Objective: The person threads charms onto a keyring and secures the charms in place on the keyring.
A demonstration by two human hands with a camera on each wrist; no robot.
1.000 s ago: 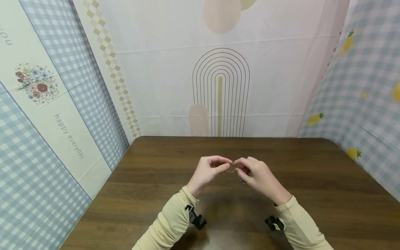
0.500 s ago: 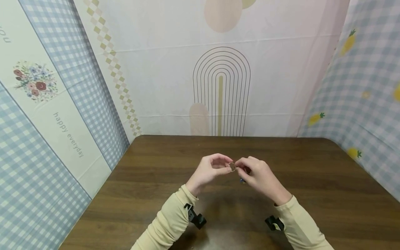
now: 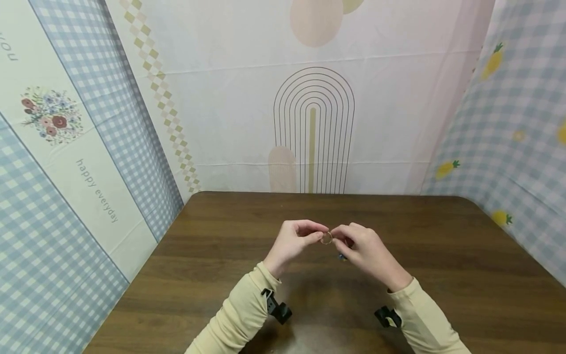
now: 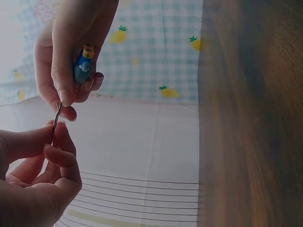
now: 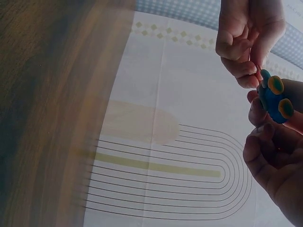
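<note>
Over the middle of the table both hands meet at a thin metal key ring [image 3: 326, 238]. My left hand [image 3: 292, 246] pinches one side of it between thumb and fingers. The left wrist view shows this key ring [image 4: 57, 116] nearly edge-on, running up to the fingertips of my right hand [image 3: 364, 246]. A small blue figurine charm [image 5: 274, 99] with yellow-orange, green-centred round parts is held in the right hand's curled fingers. From the head, only a bit of the charm [image 3: 342, 256] shows below the right thumb. The fingers hide the link between charm and ring.
The hands are above a brown wood-grain table [image 3: 212, 275]. A white printed cloth [image 3: 230, 123] hangs behind it, with blue checked cloths at both sides. Each beige sleeve carries a black wrist mount, the left mount [image 3: 277, 307] and the right mount [image 3: 388, 316].
The key ring has turned between the hands, from a partial arc to a round loop facing the head camera. The left fingertips opened slightly around it, then closed again; the right hand barely moved.
</note>
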